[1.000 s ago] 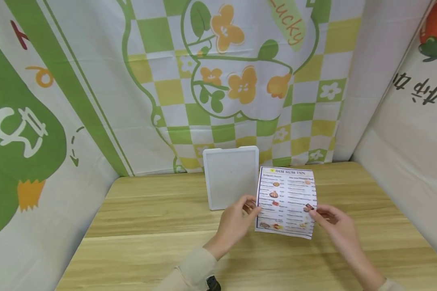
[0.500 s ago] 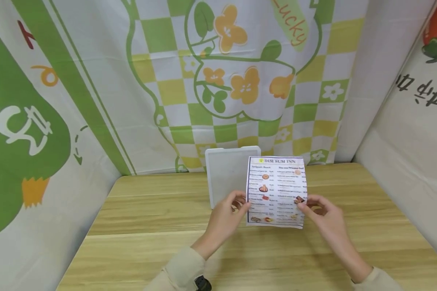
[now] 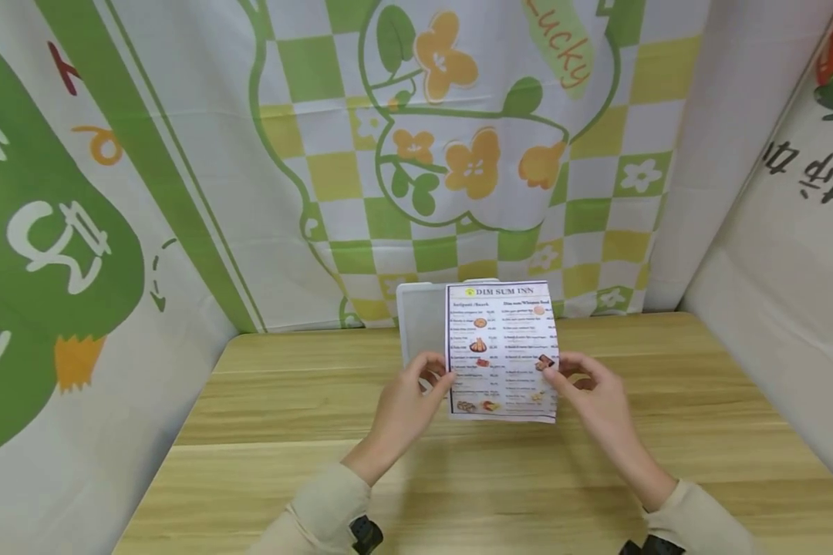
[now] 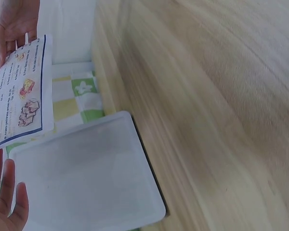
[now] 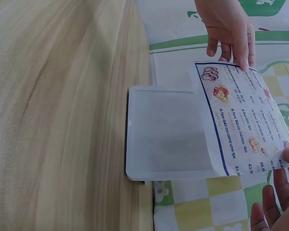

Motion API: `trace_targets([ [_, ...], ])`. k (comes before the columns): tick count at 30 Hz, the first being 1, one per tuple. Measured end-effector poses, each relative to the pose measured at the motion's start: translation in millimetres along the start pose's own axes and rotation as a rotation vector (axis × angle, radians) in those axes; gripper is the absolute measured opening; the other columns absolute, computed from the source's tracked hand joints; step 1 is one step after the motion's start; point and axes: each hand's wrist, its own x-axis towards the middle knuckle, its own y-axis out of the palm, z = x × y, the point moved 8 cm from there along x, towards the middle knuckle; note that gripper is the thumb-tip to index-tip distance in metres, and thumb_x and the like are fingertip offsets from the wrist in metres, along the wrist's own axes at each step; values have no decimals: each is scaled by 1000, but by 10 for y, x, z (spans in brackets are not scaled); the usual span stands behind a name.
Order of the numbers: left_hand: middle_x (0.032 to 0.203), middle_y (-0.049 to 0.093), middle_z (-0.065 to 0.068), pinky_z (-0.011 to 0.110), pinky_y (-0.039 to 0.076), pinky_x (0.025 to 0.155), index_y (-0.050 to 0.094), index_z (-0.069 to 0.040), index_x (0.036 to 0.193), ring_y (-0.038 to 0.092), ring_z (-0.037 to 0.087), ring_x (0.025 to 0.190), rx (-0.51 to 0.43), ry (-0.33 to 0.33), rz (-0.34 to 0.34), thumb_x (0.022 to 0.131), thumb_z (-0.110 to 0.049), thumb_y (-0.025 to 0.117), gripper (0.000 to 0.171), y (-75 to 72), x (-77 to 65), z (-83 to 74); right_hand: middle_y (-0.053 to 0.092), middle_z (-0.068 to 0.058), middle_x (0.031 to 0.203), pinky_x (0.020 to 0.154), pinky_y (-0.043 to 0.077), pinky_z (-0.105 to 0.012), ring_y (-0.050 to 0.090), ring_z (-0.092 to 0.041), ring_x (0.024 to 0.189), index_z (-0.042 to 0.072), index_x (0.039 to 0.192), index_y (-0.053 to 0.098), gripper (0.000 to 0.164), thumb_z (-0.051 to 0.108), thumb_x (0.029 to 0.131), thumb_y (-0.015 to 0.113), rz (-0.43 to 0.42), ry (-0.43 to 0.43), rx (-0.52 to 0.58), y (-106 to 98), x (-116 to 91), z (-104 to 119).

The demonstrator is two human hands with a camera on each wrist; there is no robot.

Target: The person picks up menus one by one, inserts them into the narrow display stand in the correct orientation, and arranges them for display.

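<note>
A printed paper menu (image 3: 503,351) headed "DIM SUM INN" is held up in front of me, slightly bowed. My left hand (image 3: 404,401) pinches its left edge between thumb and fingers, and my right hand (image 3: 595,397) pinches the right edge. Behind the sheet a white rectangular frame stand (image 3: 422,316) stands upright on the table, its right part hidden by the menu in the head view. In the right wrist view the stand (image 5: 166,132) shows a blank pale face, and the menu (image 5: 238,115) overlaps its upper part.
The wood-grain table (image 3: 298,408) runs back to a checked green and yellow curtain (image 3: 472,177) with flower prints. A printed cloth (image 3: 62,231) hangs at the left and another (image 3: 784,247) at the right.
Both hands have carried the menu leftward and up, from beside the stand to in front of it. The stand has not visibly moved on the table.
</note>
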Motion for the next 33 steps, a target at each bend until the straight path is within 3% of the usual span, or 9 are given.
trace_targets([
  [7, 90, 65, -6, 26, 48, 71, 62, -14, 106, 60, 11, 84, 45, 8, -38, 95, -23, 68, 15, -180, 54, -2, 71, -12, 103, 70, 46, -21, 58, -7, 86, 1, 114, 71, 31, 25, 93, 71, 36, 30, 19, 111, 107, 78],
  [15, 90, 65, -4, 26, 47, 64, 62, -13, 106, 60, 11, 81, 109, 46, -57, 95, -24, 68, 16, -334, 133, -29, 72, -13, 101, 72, 46, -19, 57, -3, 86, -1, 114, 71, 28, 18, 93, 72, 40, -74, 4, 194, 228, 233],
  [33, 93, 68, -1, 31, 49, 64, 64, -11, 109, 63, 16, 84, 191, 68, -130, 95, -26, 68, 21, -630, 387, -99, 70, -14, 95, 72, 49, -24, 61, -22, 87, -4, 113, 69, 26, 14, 94, 70, 83, -177, -71, 324, 584, 565],
])
